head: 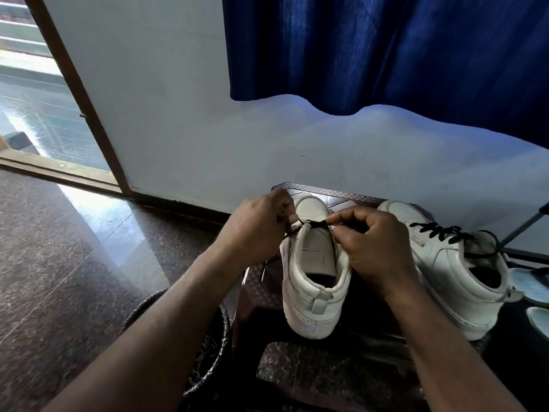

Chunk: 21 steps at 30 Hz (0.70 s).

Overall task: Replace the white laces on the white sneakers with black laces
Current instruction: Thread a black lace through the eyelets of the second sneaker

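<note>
Standing on a brown patterned plastic stool (335, 193), heel toward the camera, a white leather sneaker (315, 263) is flanked by both hands. A thin black lace (316, 223) is stretched across its front eyelets, one end pinched by the curled left hand (255, 230), the other by the right hand (377, 245). A second white sneaker (451, 263), laced in black, is set just to the right.

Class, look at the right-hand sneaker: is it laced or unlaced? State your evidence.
Laced, in black. The right-hand sneaker has a black lace crisscrossing its front, with loose ends trailing over its collar.
</note>
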Each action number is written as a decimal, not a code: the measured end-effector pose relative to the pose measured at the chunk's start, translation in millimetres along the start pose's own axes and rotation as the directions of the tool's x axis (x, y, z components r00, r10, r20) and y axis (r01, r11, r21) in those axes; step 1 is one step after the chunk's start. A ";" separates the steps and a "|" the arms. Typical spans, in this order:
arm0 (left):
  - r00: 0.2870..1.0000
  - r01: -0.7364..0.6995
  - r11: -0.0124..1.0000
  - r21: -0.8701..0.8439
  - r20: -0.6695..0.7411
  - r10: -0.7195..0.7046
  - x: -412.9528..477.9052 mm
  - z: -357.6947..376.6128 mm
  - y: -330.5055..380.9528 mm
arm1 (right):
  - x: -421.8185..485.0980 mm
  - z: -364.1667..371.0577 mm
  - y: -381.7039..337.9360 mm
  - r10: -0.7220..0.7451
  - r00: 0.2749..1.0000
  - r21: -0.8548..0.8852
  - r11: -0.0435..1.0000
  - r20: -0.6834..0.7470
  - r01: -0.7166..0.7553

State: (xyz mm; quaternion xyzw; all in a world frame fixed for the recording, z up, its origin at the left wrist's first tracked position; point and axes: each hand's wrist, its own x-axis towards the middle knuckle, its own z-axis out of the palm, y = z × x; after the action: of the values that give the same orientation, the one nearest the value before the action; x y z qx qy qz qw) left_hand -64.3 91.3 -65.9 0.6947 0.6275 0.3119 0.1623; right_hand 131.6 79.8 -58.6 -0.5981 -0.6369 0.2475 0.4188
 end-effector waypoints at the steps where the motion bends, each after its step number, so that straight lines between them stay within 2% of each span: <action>1: 0.998 -0.025 0.999 -0.029 -0.051 0.024 0.2 -0.2 1.0 | 0.0 -0.3 -0.1 -0.004 1.000 -0.003 1.000 -0.008 0.004; 4: 0.994 -0.018 0.971 -0.239 -0.109 -0.009 3.4 -1.0 3.4 | 0.4 0.1 0.3 -0.015 1.000 0.014 1.000 0.013 0.015; 7: 0.996 -0.046 0.881 -0.470 -0.092 0.003 6.6 0.9 6.5 | 3.2 1.4 -0.6 -0.012 0.998 0.095 0.995 0.064 0.006; 10: 0.996 -0.086 0.833 -0.547 -0.057 0.066 7.5 2.5 17.6 | 8.5 6.5 -0.4 0.027 0.993 0.123 0.992 0.111 -0.040; 13: 0.996 -0.028 0.812 -0.583 0.056 0.075 8.1 7.6 27.3 | 9.5 13.7 -0.1 0.086 0.976 0.243 0.961 0.202 -0.135; 17: 0.995 0.046 0.705 -0.708 0.093 0.028 10.2 6.3 25.4 | 7.2 17.5 0.1 0.133 0.966 0.467 0.855 0.223 -0.225; 21: 0.990 0.136 0.597 -0.791 0.085 -0.113 12.9 0.4 16.6 | 6.1 15.9 0.8 0.127 0.965 0.506 0.831 0.231 -0.231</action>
State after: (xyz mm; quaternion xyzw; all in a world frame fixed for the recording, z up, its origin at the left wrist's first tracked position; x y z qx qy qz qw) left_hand -51.1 101.3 -53.0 0.5090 0.4685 0.5366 0.4831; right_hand 119.3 88.7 -66.2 -0.4910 -0.5216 0.5063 0.4802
